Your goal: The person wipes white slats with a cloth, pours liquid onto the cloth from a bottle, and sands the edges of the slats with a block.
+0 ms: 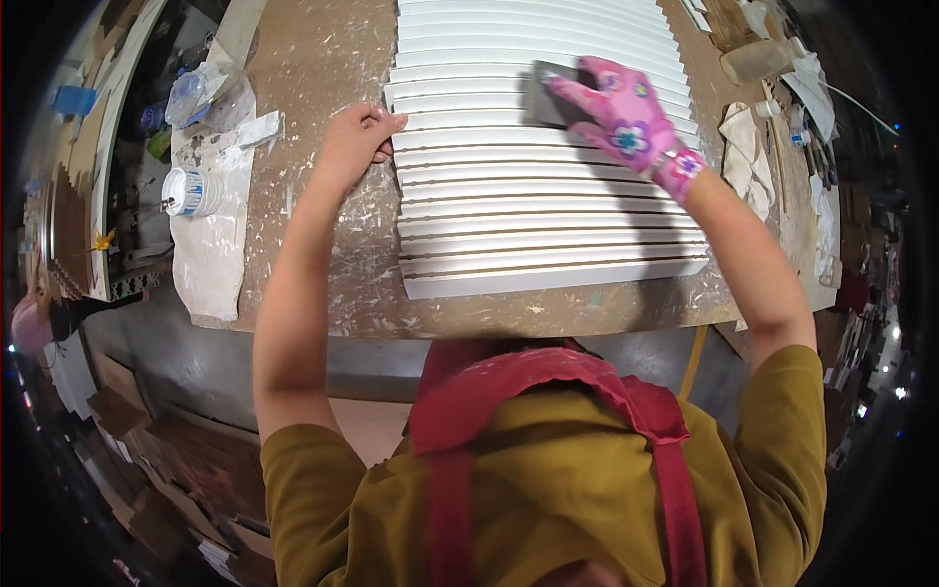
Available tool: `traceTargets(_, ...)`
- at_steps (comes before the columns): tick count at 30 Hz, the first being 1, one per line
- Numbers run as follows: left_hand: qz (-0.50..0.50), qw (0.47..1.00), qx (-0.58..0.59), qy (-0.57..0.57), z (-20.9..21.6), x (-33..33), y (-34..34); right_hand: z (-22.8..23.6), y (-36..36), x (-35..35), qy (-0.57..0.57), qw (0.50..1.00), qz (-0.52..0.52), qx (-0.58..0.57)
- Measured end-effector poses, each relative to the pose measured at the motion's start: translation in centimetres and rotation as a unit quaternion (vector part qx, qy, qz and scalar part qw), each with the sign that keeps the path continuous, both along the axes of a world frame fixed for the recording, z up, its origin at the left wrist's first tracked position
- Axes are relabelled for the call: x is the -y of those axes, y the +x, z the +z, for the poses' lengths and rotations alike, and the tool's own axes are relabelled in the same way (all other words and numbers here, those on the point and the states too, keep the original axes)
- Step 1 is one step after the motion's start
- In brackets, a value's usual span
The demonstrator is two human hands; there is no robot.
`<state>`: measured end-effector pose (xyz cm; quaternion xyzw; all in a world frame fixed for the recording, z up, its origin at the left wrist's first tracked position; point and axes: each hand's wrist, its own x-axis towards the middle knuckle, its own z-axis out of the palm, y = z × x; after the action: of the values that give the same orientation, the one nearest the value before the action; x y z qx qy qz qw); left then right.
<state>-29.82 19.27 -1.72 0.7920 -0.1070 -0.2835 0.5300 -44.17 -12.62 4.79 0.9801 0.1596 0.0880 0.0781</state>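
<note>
A stack of parallel white slats [528, 196] lies across the brown workbench in front of me, with thin brown lines showing between the slats. My bare left hand [352, 145] is at their left edge, its fingers curled in and gripping the end of one slat. On my right hand [626, 115] is a pink glove with a flower print. It holds a flat grey sanding pad [549, 103] against the slats, right of their middle. The palm side of this hand is hidden.
The workbench [303, 68] is spattered with white paint. On its left, a white tub [186, 192] lies on a stained cloth [207, 264] beside crumpled clear plastic [196, 96]. Along the right are a rag [747, 161], a clear plastic container [756, 61] and more clutter.
</note>
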Motion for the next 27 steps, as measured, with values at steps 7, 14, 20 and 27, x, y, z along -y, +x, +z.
traceTargets(7, -0.009, 0.999, 0.003, -0.030, -0.5, 0.6, 0.2, 0.6, 2.9, -6.3, 0.014, 0.997, -0.031, -0.069)
traceTargets(14, 0.012, 0.992, -0.054, -0.110, -1.1, -0.2, 0.3, -0.2, 2.3, -1.7, -0.014, 1.000, 0.020, -0.013)
traceTargets(20, -0.032, 0.995, -0.044, -0.086, -1.9, -0.9, 1.0, -1.0, 6.7, -10.3, 0.045, 0.995, 0.069, 0.048)
traceTargets(27, -0.021, 0.990, -0.059, -0.128, -2.1, -1.2, 0.5, 0.7, 6.7, -12.1, 0.066, 0.994, -0.021, -0.081)
